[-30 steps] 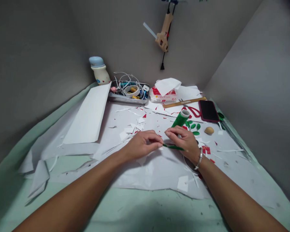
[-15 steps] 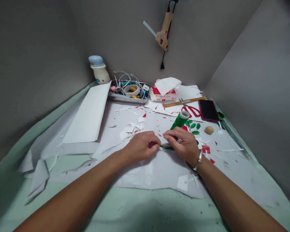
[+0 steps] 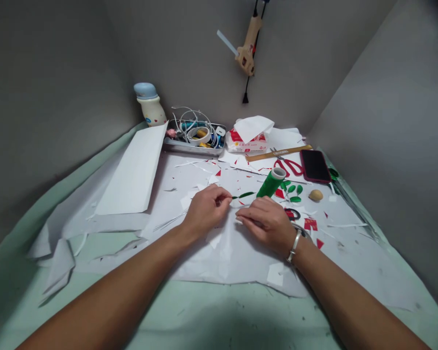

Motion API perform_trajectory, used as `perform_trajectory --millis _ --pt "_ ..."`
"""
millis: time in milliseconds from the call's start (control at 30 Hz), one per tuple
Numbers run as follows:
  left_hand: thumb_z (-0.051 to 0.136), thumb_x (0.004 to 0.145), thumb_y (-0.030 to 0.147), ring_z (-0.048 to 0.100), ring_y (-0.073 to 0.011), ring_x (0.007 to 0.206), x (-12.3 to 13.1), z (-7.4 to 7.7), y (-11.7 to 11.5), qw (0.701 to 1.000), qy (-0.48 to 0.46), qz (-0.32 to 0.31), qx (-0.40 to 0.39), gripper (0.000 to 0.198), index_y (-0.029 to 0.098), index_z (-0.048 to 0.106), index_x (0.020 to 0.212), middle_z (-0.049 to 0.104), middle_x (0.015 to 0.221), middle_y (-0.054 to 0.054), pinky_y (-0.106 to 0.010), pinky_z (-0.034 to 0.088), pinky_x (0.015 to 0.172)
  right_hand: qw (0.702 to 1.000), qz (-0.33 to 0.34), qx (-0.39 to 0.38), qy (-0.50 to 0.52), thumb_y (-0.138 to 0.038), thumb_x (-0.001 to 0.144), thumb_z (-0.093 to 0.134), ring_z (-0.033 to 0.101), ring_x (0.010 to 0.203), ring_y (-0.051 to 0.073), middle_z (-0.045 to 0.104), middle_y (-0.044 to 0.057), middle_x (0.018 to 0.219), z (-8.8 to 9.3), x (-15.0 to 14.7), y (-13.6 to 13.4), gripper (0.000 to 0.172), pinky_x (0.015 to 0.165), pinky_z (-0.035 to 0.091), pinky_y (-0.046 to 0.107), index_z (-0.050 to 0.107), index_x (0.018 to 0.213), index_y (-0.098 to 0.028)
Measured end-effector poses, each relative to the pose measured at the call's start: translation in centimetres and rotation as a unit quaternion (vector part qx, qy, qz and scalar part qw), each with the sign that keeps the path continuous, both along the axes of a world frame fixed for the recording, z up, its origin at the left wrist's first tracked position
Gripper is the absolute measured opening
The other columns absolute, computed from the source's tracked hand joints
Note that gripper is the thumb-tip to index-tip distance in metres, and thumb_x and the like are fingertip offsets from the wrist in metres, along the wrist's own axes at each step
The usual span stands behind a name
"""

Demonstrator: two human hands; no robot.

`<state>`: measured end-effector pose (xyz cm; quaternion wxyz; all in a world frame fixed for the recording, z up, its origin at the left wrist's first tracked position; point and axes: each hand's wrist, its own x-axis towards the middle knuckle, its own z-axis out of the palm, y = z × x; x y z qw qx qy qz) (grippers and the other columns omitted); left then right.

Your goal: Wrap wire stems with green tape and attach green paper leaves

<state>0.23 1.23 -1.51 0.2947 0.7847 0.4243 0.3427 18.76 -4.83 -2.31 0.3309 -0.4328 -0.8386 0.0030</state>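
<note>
Out from the pinch of the left hand [image 3: 208,211], a thin green strip [image 3: 243,195] pointed toward the green tape roll [image 3: 272,182]. The right hand [image 3: 266,226] lay open, holding nothing. A weak pinch risked dropping the strip among the paper scraps [image 3: 186,201].

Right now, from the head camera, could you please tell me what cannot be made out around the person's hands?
Head view only:
- The left hand hides how its fingers grip the green taped stem.
- The right hand partly hides the dark loop, so its kind is unclear.
- The printing on the tissue packet is too small to read.
</note>
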Motion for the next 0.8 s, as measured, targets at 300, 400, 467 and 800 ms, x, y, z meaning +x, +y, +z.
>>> perform_trajectory --millis 300,400,467,800 --pt "0.057 0.083 0.019 0.061 -0.0156 0.079 -0.1 1.0 -0.8 0.970 -0.012 -0.234 -0.063 0.015 0.020 0.072 0.086 0.067 0.085 -0.003 -0.030 0.047 0.077 0.965 -0.099 -0.078 0.228 -0.031 0.088 0.060 0.056 0.063 0.015 0.067 0.001 0.072 -0.4 2.0 1.2 0.016 0.062 0.045 0.029 0.071 0.081 -0.022" --pt "0.061 0.083 0.027 0.062 -0.0164 0.081 -0.2 1.2 -0.5 0.973 -0.091 -0.174 -0.124 0.012 0.019 0.071 0.085 0.069 0.086 -0.003 -0.031 0.048 0.080 0.971 -0.085 -0.102 0.201 -0.029 0.088 0.059 0.059 0.065 0.015 0.068 0.002 0.074 -0.8 1.6 1.2 0.015 0.062 0.045 0.028 0.072 0.084 -0.022" --pt "0.062 0.084 0.031 0.061 -0.0164 0.080 -0.2 1.0 -0.2 0.976 -0.128 -0.111 -0.138 0.015 0.018 0.069 0.087 0.069 0.085 -0.003 -0.031 0.048 0.077 0.984 -0.059 -0.089 0.143 -0.026 0.089 0.058 0.059 0.067 0.015 0.069 0.003 0.076 -0.9 1.0 0.9 0.015 0.063 0.044 0.029 0.073 0.086 -0.023" --pt "0.054 0.084 0.016 0.058 -0.0161 0.077 -0.1 0.0 -0.3 0.991 0.067 -0.109 0.032 0.016 0.018 0.070 0.085 0.064 0.082 -0.003 -0.029 0.044 0.072 0.993 -0.064 -0.004 0.103 -0.028 0.091 0.057 0.052 0.062 0.015 0.062 0.002 0.065 0.1 0.7 0.2 0.017 0.063 0.039 0.030 0.072 0.087 -0.022"
